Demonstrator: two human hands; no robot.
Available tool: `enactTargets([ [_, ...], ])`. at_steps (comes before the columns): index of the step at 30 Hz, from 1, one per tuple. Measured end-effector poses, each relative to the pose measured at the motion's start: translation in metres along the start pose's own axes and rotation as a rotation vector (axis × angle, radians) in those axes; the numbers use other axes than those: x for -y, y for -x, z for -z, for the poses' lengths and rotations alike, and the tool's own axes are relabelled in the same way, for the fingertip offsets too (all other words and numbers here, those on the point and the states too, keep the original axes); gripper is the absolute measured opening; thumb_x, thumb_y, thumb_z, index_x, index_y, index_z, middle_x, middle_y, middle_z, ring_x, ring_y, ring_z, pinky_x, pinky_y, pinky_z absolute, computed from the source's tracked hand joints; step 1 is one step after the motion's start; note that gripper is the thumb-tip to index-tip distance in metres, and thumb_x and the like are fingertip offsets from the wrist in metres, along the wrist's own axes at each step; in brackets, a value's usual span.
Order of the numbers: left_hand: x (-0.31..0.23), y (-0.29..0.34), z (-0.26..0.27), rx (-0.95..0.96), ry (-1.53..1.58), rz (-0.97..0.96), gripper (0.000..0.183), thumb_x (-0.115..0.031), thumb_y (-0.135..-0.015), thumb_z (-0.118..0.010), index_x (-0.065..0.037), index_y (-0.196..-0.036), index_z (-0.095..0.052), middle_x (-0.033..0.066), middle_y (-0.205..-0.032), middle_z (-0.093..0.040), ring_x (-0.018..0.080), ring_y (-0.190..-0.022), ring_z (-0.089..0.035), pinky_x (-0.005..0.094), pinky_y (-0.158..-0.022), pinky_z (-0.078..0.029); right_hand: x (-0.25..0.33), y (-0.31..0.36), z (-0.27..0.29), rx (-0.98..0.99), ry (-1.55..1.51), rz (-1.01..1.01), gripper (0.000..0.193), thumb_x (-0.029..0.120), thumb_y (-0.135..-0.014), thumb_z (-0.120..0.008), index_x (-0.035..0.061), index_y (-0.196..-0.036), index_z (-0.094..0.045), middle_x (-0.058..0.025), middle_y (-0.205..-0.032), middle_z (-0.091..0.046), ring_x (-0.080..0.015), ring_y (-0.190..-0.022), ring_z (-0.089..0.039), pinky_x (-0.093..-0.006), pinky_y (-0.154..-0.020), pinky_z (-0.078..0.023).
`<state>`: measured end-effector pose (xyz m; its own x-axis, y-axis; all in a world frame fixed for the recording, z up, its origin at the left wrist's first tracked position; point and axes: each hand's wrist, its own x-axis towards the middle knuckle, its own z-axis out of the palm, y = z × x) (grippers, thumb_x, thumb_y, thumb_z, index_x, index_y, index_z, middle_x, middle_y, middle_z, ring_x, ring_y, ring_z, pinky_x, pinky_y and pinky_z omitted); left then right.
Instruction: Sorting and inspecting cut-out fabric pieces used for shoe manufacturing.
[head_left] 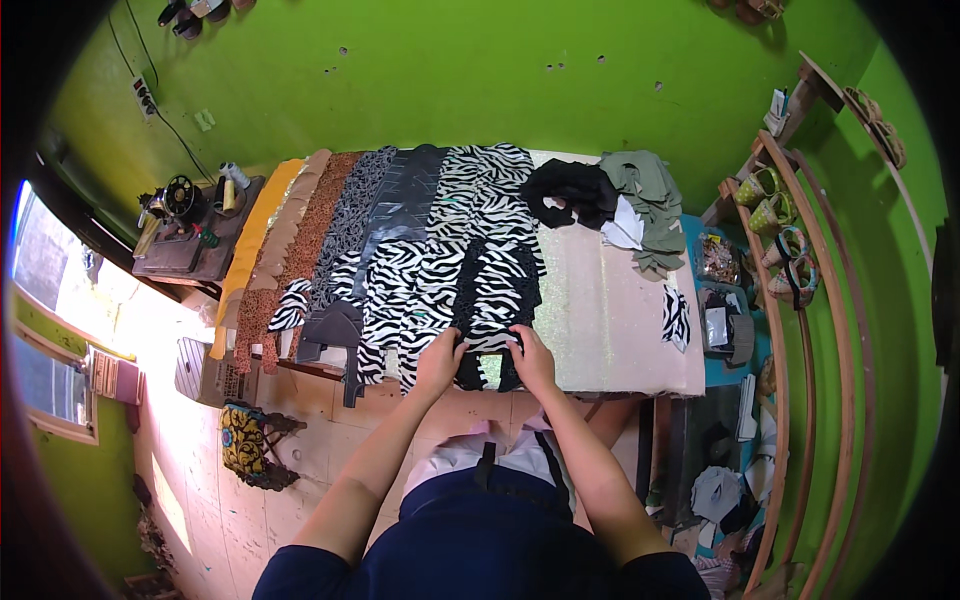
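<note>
Near the table's front edge, my left hand (pixel 440 363) and my right hand (pixel 532 358) hold the two sides of a zebra-print fabric piece (pixel 497 305). The thumbs point toward each other, and both hands are closed on the cloth. Black cut fabric (pixel 466 280) shows beneath and beside the held piece. To the left, overlapping zebra-print pieces (pixel 395 300) lie in rows and partly hang over the edge. A dark grey curved piece (pixel 332 328) rests beyond them.
Rows of yellow fabric (pixel 258 225), brown spotted fabric (pixel 315 215) and grey fabric (pixel 400 200) cover the table's left. Black cloth (pixel 570 190) and olive cloth (pixel 645 205) are heaped at back right. A sewing machine (pixel 178 203) stands left; a wooden rack (pixel 815 250) holds sandals at right.
</note>
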<state>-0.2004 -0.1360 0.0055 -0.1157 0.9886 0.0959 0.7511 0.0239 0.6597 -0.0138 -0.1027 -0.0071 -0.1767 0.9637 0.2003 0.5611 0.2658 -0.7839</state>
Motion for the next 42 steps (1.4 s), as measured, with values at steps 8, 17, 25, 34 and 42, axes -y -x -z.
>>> enactTargets([
  [8, -0.011, 0.014, 0.0, -0.181, -0.344, -0.371, 0.043, -0.019, -0.078, -0.058, -0.005, -0.118, -0.047, 0.0111, -0.126, -0.044, 0.0254, -0.115, -0.043, 0.0389, -0.093, -0.034, -0.001, 0.019, -0.007, -0.067, 0.452, 0.251, 0.041, 0.02, -0.081, -0.054, 0.0048, -0.119, -0.048, -0.0116, -0.129, -0.04, -0.0316, -0.118, -0.037, -0.0454, -0.096, -0.029],
  [17, 0.014, 0.031, -0.027, 0.078, -0.602, -0.484, 0.052, -0.039, -0.087, -0.041, -0.009, -0.13, -0.04, 0.0044, -0.138, -0.035, 0.02, -0.128, -0.029, 0.0393, -0.104, -0.02, -0.009, 0.034, -0.024, 0.21, 0.634, 0.325, 0.057, 0.038, -0.085, -0.046, 0.0056, -0.131, -0.037, -0.0067, -0.14, -0.03, -0.0226, -0.129, -0.027, -0.053, -0.103, -0.018],
  [25, -0.026, -0.006, -0.03, -0.117, -0.316, -0.508, 0.033, -0.03, -0.081, -0.054, -0.005, -0.102, -0.055, 0.0114, -0.105, -0.055, 0.026, -0.105, -0.049, 0.0378, -0.091, -0.036, -0.007, 0.008, 0.0, 0.137, 0.359, 0.314, 0.033, 0.024, -0.082, -0.049, 0.0088, -0.111, -0.056, -0.0075, -0.118, -0.051, -0.0247, -0.122, -0.037, -0.0522, -0.102, -0.02],
  [34, -0.089, -0.119, -0.073, -0.086, -0.237, -0.458, 0.02, -0.019, -0.078, -0.055, -0.006, -0.093, -0.057, 0.0072, -0.088, -0.057, 0.0231, -0.083, -0.054, 0.0339, -0.072, -0.04, -0.061, -0.107, 0.064, -0.068, 0.382, 0.263, 0.018, 0.02, -0.079, -0.058, 0.0069, -0.091, -0.059, -0.0071, -0.088, -0.059, -0.0241, -0.086, -0.053, -0.0377, -0.08, -0.039],
  [42, -0.112, -0.226, -0.114, -0.111, -0.275, -0.3, 0.031, -0.01, -0.071, -0.054, -0.004, -0.102, -0.053, 0.0103, -0.097, -0.055, 0.0255, -0.088, -0.053, 0.0362, -0.074, -0.041, -0.087, -0.218, 0.075, 0.024, 0.428, 0.288, 0.041, 0.016, -0.073, -0.059, 0.0015, -0.11, -0.051, -0.0117, -0.102, -0.054, -0.0283, -0.095, -0.05, -0.0376, -0.081, -0.041],
])
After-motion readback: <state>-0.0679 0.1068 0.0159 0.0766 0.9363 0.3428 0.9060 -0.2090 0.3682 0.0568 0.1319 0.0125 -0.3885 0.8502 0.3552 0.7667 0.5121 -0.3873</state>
